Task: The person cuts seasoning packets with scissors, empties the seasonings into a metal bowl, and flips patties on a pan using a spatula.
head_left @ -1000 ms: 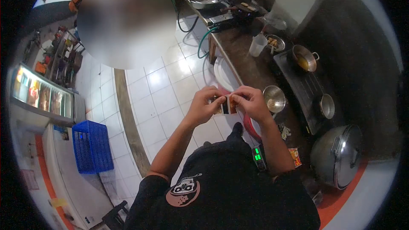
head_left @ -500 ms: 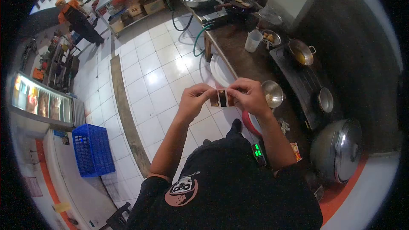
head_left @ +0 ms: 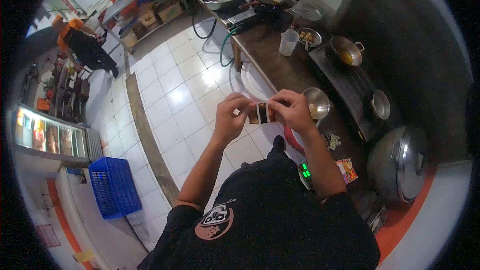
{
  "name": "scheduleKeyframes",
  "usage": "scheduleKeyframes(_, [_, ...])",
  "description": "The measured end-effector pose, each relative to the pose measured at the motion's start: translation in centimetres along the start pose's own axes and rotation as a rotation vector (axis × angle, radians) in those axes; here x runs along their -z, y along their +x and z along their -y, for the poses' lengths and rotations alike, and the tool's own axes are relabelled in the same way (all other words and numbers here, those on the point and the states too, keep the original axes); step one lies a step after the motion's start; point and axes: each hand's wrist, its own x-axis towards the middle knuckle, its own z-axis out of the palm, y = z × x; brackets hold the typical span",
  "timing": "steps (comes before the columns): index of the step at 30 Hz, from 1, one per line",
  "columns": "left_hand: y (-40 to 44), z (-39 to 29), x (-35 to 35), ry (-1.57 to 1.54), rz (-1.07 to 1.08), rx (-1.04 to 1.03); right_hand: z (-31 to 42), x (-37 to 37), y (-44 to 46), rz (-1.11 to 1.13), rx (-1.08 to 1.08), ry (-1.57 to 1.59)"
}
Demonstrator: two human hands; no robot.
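Note:
A small sachet (head_left: 262, 113), dark and brown with pale edges, is stretched between my two hands at chest height. My left hand (head_left: 231, 117) pinches its left edge between thumb and fingers. At the opposite edge, my right hand (head_left: 294, 111) grips it the same way. Whether the sachet is torn cannot be made out. Just right of my right hand, a steel bowl (head_left: 324, 96) on the counter has something pale in it. Below, partly behind my right forearm, sits a scale with a green lit display (head_left: 305, 172). Beside that lies a red and yellow packet (head_left: 347, 170).
The dark counter (head_left: 265, 45) runs along my right, bearing a plastic jug (head_left: 289, 42), a pan with oil (head_left: 346, 52) and a large lidded pot (head_left: 400, 165). A blue crate (head_left: 115, 187) is at left. Another person (head_left: 82, 42) in orange and black stands far left.
My view has shifted slightly, so the surroundings sit differently in it. Both hands still hold the sachet. The person at far left leans over more, with an arm reaching down.

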Motion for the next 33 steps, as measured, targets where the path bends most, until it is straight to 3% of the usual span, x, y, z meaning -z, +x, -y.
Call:
scheduleKeyframes(6, [0.7, -0.9, -1.9, -0.042, 0.059, 0.058, 0.1, 1.4, -0.8, -0.064, -0.004, 0.003])
scheduleKeyframes(12, [3.0, 0.1, -4.5, 0.104, 0.245, -0.059, 0.2, 4.3, -2.5, -0.157, -0.020, -0.012])
scheduleKeyframes(15, [3.5, 3.0, -7.6, -0.443, 0.394, 0.315, -0.1, 6.0, -3.7, -0.264, -0.058, -0.025])
scheduleKeyframes(18, [3.6, 4.0, -11.7, -1.143, 0.426, 0.500, -1.7, 7.9, -4.2, -0.405, -0.025, -0.078])
scheduleKeyframes(19, [3.3, 4.1, -12.8, -1.273, 0.453, 0.627, -2.2, 8.6, -4.2, -0.461, -0.018, -0.071])
scheduleKeyframes(22, [1.9, 3.2, -17.6, -1.532, 0.232, 0.808, -3.0, 10.9, -4.4, -0.577, -0.052, -0.038])
scheduleKeyframes(23, [1.6, 4.0, -19.4, -1.616, 0.290, 0.764, -3.2, 11.7, -4.4, -0.610, -0.069, -0.024])
scheduleKeyframes(26, [2.9, 3.5, -23.6, -1.719, 0.396, 0.708, -4.6, 14.2, -3.9, -0.777, -0.092, -0.052])
scheduleKeyframes(30, [7.5, 0.1, -28.1, -1.412, 0.351, 0.748, -5.3, 17.8, -3.4, -0.894, -0.122, 0.011])
scheduleKeyframes(33, [10.0, -0.4, -32.8, -1.402, 0.316, 0.672, -6.0, 20.9, -2.9, -0.964, -0.108, 0.007])
